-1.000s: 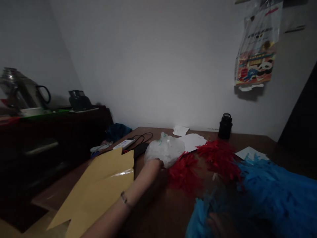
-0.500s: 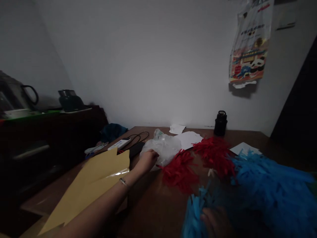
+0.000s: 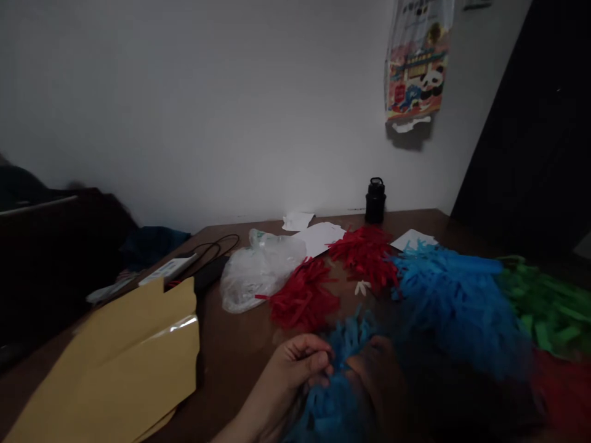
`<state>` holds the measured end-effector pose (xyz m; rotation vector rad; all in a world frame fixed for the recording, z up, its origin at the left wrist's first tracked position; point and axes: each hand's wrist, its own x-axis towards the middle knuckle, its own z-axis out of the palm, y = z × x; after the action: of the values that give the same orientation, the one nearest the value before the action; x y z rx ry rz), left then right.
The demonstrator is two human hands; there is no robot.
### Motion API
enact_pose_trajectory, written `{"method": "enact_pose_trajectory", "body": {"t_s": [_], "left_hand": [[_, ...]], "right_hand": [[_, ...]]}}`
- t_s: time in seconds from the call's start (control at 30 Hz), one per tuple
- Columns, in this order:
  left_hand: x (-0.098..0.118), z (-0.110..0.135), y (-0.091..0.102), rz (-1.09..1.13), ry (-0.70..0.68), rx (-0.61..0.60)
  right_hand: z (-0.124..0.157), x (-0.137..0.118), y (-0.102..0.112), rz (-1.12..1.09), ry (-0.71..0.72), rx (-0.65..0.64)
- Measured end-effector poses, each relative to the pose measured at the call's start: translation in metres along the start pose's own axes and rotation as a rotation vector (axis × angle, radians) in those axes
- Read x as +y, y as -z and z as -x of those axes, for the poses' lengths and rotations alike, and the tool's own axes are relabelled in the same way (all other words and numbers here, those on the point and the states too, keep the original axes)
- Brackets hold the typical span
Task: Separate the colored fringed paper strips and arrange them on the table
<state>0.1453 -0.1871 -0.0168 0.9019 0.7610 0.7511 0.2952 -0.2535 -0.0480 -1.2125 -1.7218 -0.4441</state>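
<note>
Low in the middle of the head view is a blue fringed paper tassel [image 3: 335, 409], its strips spreading above and below my hands. My right hand [image 3: 381, 375] grips it around the middle; that hand is dark and partly blurred. Against the tassel's left side, my left hand [image 3: 298, 366] is closed in a pinch, and anything between its fingertips is too small to make out. Just beyond lie a red fringed paper bunch [image 3: 305, 298] and a second red bunch [image 3: 367, 252]. A small white piece [image 3: 362, 287] sits between the red bunches.
A clear plastic bag [image 3: 263, 267] lies left of the red bunches, a yellow folder [image 3: 138, 363] nearer left. Right are a large blue fringed heap [image 3: 457, 295] and green fringe [image 3: 549, 301]. A black bottle [image 3: 375, 203] stands near the wall beside white paper sheets [image 3: 318, 237].
My left hand has left the plastic bag and come back to the blue tassel beside my right hand. The view has turned right, bringing the green fringe into sight.
</note>
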Motion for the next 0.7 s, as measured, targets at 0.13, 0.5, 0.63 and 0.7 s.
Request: {"method": "enact_pose_trajectory", "body": {"t_s": [0.13,0.5,0.63,0.7], "left_hand": [[-0.005,-0.002,-0.003,-0.057,-0.006,-0.001],[-0.009,0.009,-0.003,-0.261,-0.149,0.019],[-0.006,0.014,-0.002,-0.358,-0.210,-0.034],[-0.005,0.016,-0.001,-0.410,-0.256,-0.046]], "right_hand": [[0.002,-0.002,-0.003,0.031,0.006,0.011],[-0.005,-0.008,0.002,-0.007,0.034,-0.011],[-0.005,-0.008,0.003,-0.082,0.025,-0.051],[-0.006,-0.008,0.004,-0.108,0.031,-0.069]]}}
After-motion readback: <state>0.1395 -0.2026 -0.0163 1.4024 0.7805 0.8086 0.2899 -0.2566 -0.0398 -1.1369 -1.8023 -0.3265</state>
